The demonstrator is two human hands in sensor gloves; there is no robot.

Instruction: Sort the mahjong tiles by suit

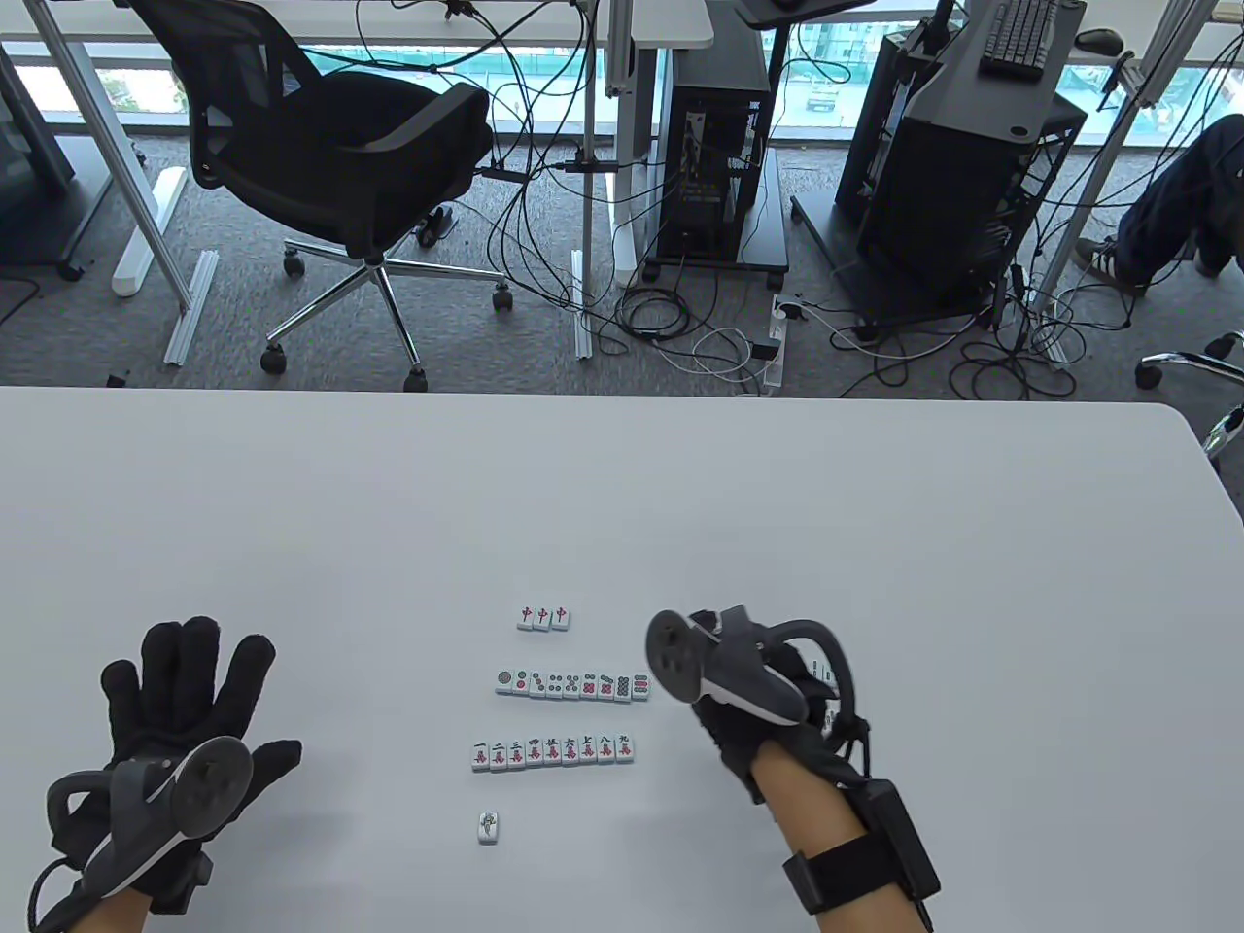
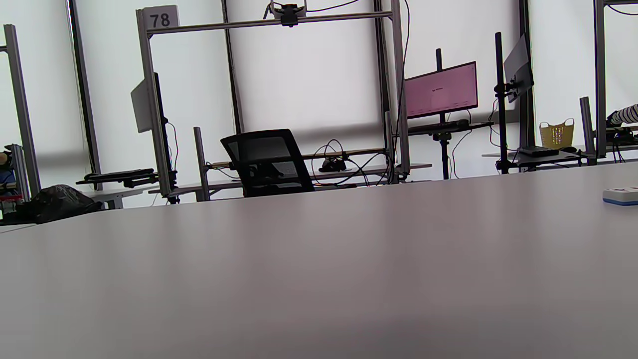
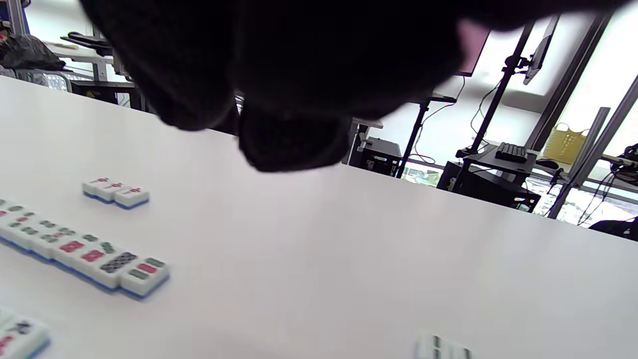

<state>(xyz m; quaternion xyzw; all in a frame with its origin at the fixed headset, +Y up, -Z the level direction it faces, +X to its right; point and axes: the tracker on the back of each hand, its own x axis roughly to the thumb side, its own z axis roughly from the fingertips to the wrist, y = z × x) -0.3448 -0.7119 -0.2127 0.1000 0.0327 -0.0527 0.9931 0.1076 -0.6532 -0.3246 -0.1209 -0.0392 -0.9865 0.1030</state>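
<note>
- Sorting looks well along: on the table (image 1: 875, 505) lie a red-dragon trio (image 1: 543, 617), a dots row (image 1: 571, 684), a characters row (image 1: 554, 750) and a lone tile (image 1: 489, 827) below.
- Loose tiles (image 1: 826, 673) peek out just right of the right hand (image 1: 768, 700), mostly hidden by it.
- Right hand is far nearer them; whether its fingers are pinching anything I cannot tell.
- Left hand (image 1: 185, 719) rests flat, fingers spread, well left of every row.
</note>
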